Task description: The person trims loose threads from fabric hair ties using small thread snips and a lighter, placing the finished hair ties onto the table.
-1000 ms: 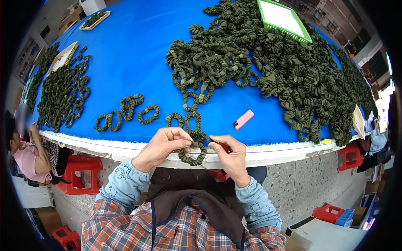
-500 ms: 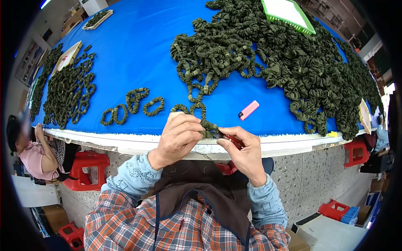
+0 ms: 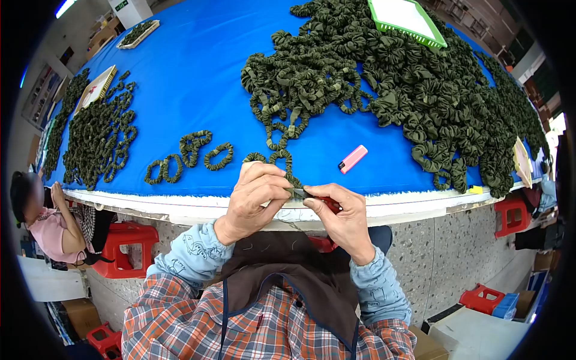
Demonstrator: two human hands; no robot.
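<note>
At the table's near edge, my left hand [image 3: 257,198] pinches a dark green scrunchie [image 3: 293,181] with thumb and fingers. Close against it, my right hand [image 3: 342,216] is closed round thread snips with a red handle [image 3: 332,205]. Their metal blades [image 3: 299,193] meet the scrunchie by my left fingertips; the exact cutting spot is too small to make out. A strand of joined scrunchies [image 3: 278,135] runs from the held one up to a big heap [image 3: 300,78]. Several loose scrunchies [image 3: 218,156] lie left of my hands.
A pink lighter [image 3: 353,159] rests on the blue cloth [image 3: 198,72]. More scrunchies [image 3: 99,141] are piled at left beside a shallow tray [image 3: 96,90]. A green basket [image 3: 408,23] sits on the right-hand heap. Another person [image 3: 57,228] sits at left near a red stool [image 3: 129,249].
My right hand and the snips have shifted slightly left, bringing the blades closer to my left fingertips. My left hand keeps its pinch. The view has tilted slightly.
</note>
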